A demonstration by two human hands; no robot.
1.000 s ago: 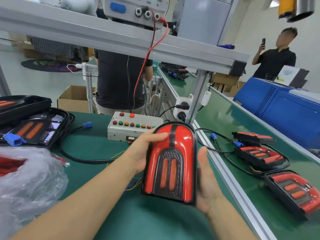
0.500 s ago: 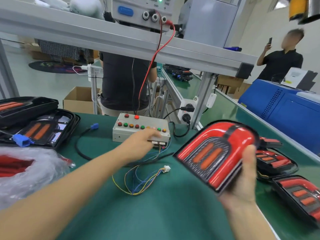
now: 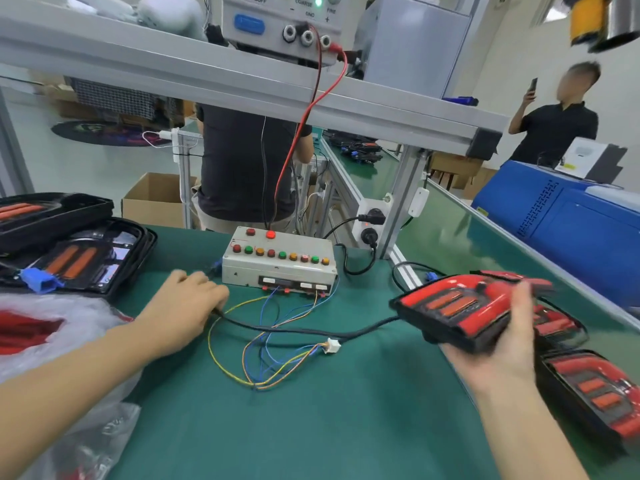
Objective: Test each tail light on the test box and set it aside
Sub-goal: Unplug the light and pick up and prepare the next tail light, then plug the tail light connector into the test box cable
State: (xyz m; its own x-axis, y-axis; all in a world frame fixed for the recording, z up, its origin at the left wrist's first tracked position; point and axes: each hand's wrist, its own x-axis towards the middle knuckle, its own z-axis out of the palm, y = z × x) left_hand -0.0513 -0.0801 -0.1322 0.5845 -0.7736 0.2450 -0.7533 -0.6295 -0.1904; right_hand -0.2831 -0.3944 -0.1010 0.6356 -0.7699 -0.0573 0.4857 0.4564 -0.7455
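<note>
Right hand (image 3: 502,344) gripped the tail light (image 3: 464,311) from below, fingers curled over its far edge, lens up, held above the green bench (image 3: 311,410) at the right. Left hand (image 3: 183,306) lay knuckles-up on the bench, fingers curled on the black cable (image 3: 311,330) running to that light. Left: black trays (image 3: 69,251) held lamp units with orange strips; a plastic bag (image 3: 52,337) held red parts. Light: glossy red shell, black base, two orange bars in a dark ribbed panel. Test box (image 3: 280,261) stood between the hands; its white connector (image 3: 333,346) lay loose
</note>
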